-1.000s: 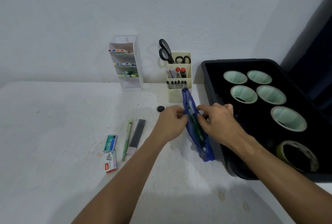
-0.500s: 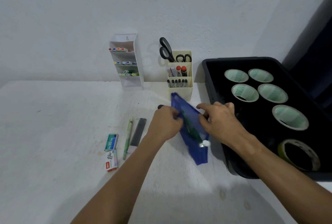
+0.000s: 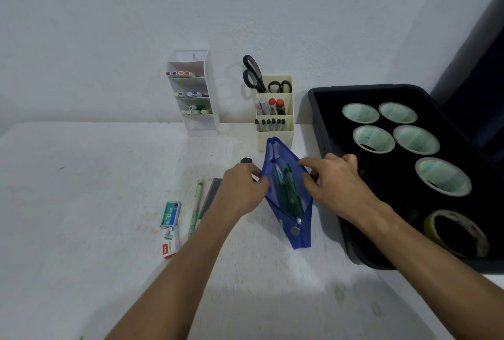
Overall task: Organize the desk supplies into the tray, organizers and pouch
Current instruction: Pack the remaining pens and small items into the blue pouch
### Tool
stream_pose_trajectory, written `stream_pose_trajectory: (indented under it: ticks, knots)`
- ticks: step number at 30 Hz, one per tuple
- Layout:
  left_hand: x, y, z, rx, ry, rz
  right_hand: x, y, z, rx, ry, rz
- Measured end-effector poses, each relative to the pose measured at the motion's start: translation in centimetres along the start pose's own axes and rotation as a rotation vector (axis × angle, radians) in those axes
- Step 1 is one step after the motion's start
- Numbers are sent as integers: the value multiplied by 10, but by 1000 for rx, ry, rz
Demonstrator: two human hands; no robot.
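While both hands pinch its edges | pouch now spread wider | 2 pens showing

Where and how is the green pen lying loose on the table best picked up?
Pinch the green pen at mid-barrel from above, fingers across its width. It lies flat, running away from the person, close between the staple boxes and the dark flat case, so its sides probably allow little room.

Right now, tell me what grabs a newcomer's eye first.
The blue pouch at centre, held open by the left hand and right hand, pens showing inside. To the right, the black tray of tape rolls.
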State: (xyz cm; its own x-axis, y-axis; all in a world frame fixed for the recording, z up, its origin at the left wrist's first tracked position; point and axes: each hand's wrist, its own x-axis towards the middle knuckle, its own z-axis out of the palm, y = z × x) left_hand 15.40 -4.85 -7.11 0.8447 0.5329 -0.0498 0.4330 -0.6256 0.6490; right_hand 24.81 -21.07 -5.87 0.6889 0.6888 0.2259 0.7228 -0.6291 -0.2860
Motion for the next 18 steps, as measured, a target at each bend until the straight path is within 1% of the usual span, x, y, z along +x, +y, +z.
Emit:
stream_pose_trajectory:
  ticks: [4, 7, 8, 10, 12, 13, 15, 18]
  knots:
    - [2, -16, -15, 17, 65, -58, -2, 1, 1, 62, 19, -31]
    - [2, -40, -32, 118, 135, -115, -3, -4, 2, 74, 14, -133]
    - [1, -47, -37, 156, 130, -140, -4, -8, 1, 92, -25, -168]
    - [-2, -59, -45, 242, 87, -192, -4, -19, 0, 122, -158, -206]
    - [-7, -68, -48, 329, 29, -219, -4, -28, 0, 148, -309, -188]
    - [-9, -72, -49, 361, 6, -232, -2, -32, 1, 199, -361, -153]
    - [-13, -76, -47, 376, -24, -248, 2, -35, 2, 318, -418, -59]
    - [-15, -80, -43, 377, -35, -282, 7, -37, 6, 384, -434, 2]
